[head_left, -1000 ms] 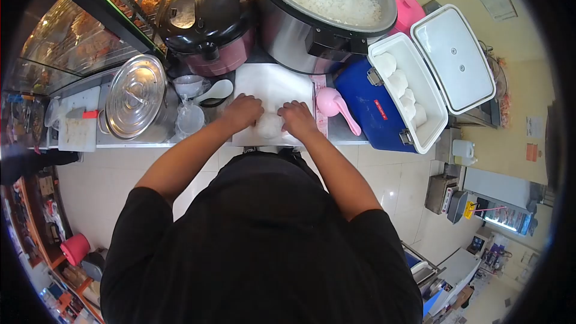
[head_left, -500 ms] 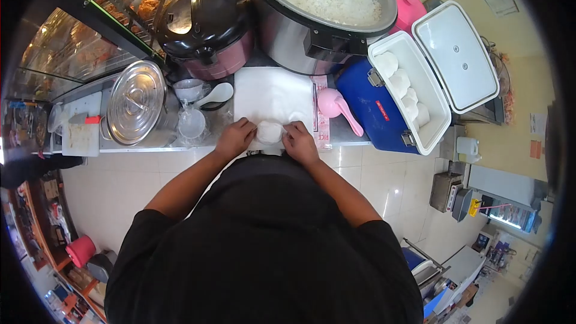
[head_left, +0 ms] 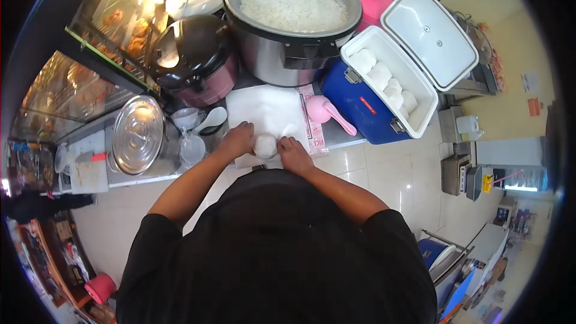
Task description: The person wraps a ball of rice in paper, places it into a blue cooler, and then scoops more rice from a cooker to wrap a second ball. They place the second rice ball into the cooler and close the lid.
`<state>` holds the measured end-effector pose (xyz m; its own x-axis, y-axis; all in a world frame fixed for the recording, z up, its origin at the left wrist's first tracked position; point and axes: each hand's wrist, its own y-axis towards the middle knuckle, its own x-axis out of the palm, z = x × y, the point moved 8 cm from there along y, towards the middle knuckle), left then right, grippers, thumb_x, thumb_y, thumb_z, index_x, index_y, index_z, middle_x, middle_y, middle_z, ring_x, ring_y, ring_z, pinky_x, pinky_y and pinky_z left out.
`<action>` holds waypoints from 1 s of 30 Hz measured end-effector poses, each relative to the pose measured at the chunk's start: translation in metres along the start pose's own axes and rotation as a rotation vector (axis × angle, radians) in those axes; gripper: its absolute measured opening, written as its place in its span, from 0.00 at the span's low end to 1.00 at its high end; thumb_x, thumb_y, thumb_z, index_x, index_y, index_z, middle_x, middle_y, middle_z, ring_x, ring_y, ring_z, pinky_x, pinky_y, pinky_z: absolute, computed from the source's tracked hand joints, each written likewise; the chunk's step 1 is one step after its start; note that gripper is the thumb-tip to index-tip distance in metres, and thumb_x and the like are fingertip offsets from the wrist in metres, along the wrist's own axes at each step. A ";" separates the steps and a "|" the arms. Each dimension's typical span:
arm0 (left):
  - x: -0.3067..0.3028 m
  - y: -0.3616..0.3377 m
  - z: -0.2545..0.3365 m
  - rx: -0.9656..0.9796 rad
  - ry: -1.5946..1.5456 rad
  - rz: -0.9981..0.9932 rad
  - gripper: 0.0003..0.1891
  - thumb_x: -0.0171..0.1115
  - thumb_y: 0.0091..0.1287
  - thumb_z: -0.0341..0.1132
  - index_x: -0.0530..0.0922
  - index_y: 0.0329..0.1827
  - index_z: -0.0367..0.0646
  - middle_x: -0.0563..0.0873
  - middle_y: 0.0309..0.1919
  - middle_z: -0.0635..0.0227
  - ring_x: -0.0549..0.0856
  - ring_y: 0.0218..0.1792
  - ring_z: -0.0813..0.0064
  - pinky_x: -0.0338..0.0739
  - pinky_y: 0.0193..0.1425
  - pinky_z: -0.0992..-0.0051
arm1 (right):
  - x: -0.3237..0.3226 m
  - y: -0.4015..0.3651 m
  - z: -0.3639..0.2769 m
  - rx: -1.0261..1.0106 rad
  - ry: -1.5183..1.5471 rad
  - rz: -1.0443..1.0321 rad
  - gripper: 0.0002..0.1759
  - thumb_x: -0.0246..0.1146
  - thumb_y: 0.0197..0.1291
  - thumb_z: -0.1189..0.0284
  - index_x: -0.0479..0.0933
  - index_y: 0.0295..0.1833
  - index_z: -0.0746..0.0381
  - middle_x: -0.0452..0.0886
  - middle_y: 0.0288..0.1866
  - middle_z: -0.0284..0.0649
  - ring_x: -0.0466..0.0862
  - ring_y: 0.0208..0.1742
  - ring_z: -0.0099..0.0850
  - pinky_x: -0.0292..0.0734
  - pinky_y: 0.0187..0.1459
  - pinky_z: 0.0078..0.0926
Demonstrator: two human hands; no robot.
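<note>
A round white bundle of rice (head_left: 265, 146) sits at the front edge of a stack of white wrapping paper (head_left: 255, 99). My left hand (head_left: 240, 140) is closed at its left side, fingers bent onto the paper. On the right, my right hand (head_left: 293, 153) pinches the paper close against the bundle. The fingertips are partly hidden. A pink scoop (head_left: 321, 110) lies right of the paper, on a pink-printed packet (head_left: 311, 133). To the left is a white ladle (head_left: 213, 119).
A large open rice cooker (head_left: 288, 63) full of rice stands behind the paper, beside a closed cooker (head_left: 195, 60). At right, an open blue cooler (head_left: 360, 111) holds several white bundles. A lidded steel pot (head_left: 139, 138) and plastic cups (head_left: 192, 150) stand left.
The view has shifted, so the counter sits a little lower and further left. My hands have moved from holding up the paper's edges to pressing in around the bundle, which looks rounder.
</note>
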<state>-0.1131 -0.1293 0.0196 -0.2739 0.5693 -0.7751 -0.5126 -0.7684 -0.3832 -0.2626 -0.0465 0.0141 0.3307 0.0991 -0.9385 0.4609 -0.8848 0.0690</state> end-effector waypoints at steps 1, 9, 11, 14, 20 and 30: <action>0.002 0.005 0.008 0.136 0.034 0.028 0.28 0.79 0.49 0.34 0.77 0.54 0.41 0.83 0.50 0.51 0.85 0.50 0.45 0.81 0.54 0.53 | 0.000 0.000 0.002 0.028 0.036 -0.023 0.25 0.61 0.57 0.77 0.78 0.62 0.72 0.76 0.52 0.48 0.76 0.54 0.45 0.77 0.56 0.38; -0.025 -0.009 0.024 0.274 -0.686 0.180 0.30 0.77 0.55 0.24 0.68 0.57 0.44 0.83 0.46 0.60 0.84 0.51 0.69 0.78 0.58 0.67 | -0.078 0.022 -0.002 0.143 0.862 0.241 0.45 0.68 0.61 0.71 0.56 0.81 0.67 0.66 0.74 0.58 0.68 0.78 0.51 0.63 0.76 0.43; -0.040 -0.017 0.039 0.319 -0.843 0.226 0.31 0.77 0.53 0.22 0.68 0.58 0.43 0.82 0.48 0.59 0.84 0.52 0.66 0.78 0.59 0.66 | -0.107 0.027 -0.012 0.276 0.898 0.327 0.42 0.73 0.64 0.62 0.62 0.75 0.67 0.76 0.65 0.51 0.78 0.67 0.40 0.72 0.68 0.36; -0.079 -0.040 0.071 0.498 -0.608 0.490 0.33 0.79 0.52 0.22 0.70 0.59 0.43 0.81 0.51 0.58 0.83 0.56 0.61 0.76 0.65 0.64 | -0.105 0.030 -0.003 0.407 1.120 0.369 0.33 0.74 0.66 0.60 0.69 0.67 0.64 0.81 0.57 0.40 0.81 0.57 0.26 0.78 0.58 0.27; -0.104 -0.072 0.128 0.822 -0.342 0.397 0.43 0.85 0.46 0.32 0.73 0.69 0.39 0.79 0.70 0.48 0.83 0.68 0.54 0.81 0.68 0.62 | -0.092 0.022 -0.030 0.406 1.771 -0.068 0.36 0.71 0.68 0.57 0.67 0.73 0.65 0.79 0.63 0.42 0.79 0.64 0.30 0.76 0.61 0.30; -0.121 -0.078 0.161 0.805 -0.108 0.577 0.32 0.71 0.59 0.20 0.75 0.70 0.40 0.78 0.71 0.50 0.82 0.67 0.50 0.80 0.69 0.62 | -0.184 -0.003 0.047 0.357 1.137 0.059 0.34 0.77 0.62 0.65 0.69 0.70 0.57 0.75 0.64 0.37 0.76 0.65 0.28 0.72 0.67 0.30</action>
<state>-0.1707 -0.0907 0.2239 -0.7070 0.2248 -0.6705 -0.6657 -0.5314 0.5239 -0.3634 -0.0838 0.1705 0.9667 0.2410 -0.0865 0.2247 -0.9604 -0.1649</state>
